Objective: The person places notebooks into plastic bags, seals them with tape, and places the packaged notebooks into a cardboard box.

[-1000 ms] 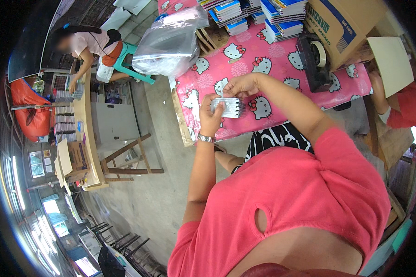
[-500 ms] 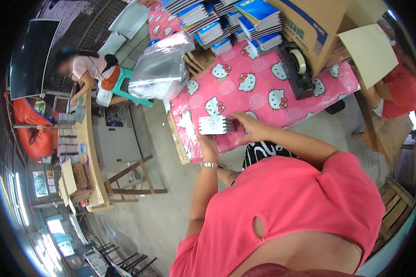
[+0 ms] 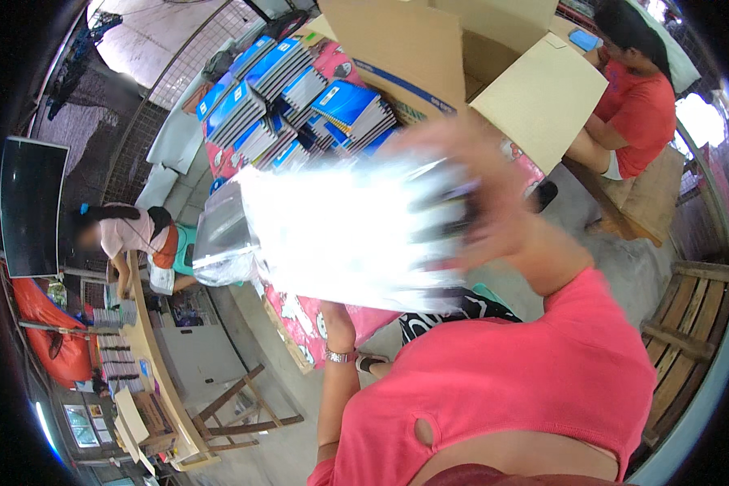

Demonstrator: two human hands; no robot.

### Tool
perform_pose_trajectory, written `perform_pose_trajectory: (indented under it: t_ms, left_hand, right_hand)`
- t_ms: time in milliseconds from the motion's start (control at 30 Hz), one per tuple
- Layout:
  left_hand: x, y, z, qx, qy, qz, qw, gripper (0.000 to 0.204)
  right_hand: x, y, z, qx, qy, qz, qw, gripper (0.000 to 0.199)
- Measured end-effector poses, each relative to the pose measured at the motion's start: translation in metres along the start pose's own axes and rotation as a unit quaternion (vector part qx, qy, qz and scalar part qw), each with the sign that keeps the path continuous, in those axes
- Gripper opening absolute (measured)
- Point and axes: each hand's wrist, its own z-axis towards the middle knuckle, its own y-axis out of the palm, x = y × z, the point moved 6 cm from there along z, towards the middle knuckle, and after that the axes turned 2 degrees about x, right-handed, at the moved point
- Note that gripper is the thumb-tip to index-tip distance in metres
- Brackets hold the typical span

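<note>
A stack of spiral notebooks [image 3: 340, 231] is lifted close in front of me, glaring white and blurred. Dark bindings show along its right end. My right hand [image 3: 486, 190], smeared by motion, is wrapped round that end. Below the stack my left hand [image 3: 336, 317] shows only near the wrist, with a metal band on it; its fingers are hidden behind the notebooks. Crumpled clear plastic [image 3: 223, 239] lies to the left of the stack. Beneath is a table with a pink patterned cover [image 3: 300, 312].
Piles of blue-covered notebooks [image 3: 255, 89] stand at the table's far side, beside an open cardboard box [image 3: 405, 57]. A person in red [image 3: 644, 105] sits at the right, near a wooden slatted seat [image 3: 688, 324]. Another person [image 3: 130, 231] leans over a long bench [image 3: 158, 364] at left.
The notebook stack has risen from the table toward me. My right hand has moved up and now grips its right end. The view has shifted, showing more of the right side.
</note>
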Motion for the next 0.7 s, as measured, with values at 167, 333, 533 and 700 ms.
perform_pose_trajectory:
  t_ms: [167,333,533,700]
  left_hand:
    - [-0.113,0.008,-0.004,-0.147,-0.021,0.375,0.915,0.076]
    - [-0.11,0.06,-0.032,-0.243,-0.276,0.506,0.78,0.096]
    - [-0.017,0.029,0.067,-0.146,-0.015,0.244,0.959,0.071]
    - [0.246,0.039,0.138,-0.104,0.291,-0.036,0.95,0.059]
  right_hand:
    - [0.003,-0.112,0.053,0.226,-0.075,-0.141,0.961,0.058]
    - [0.105,-0.184,0.086,0.277,-0.002,-0.297,0.914,0.055]
    - [0.216,-0.163,0.101,0.089,0.136,-0.386,0.908,0.059]
    - [0.321,-0.177,0.048,-0.021,0.348,-0.394,0.851,0.078]
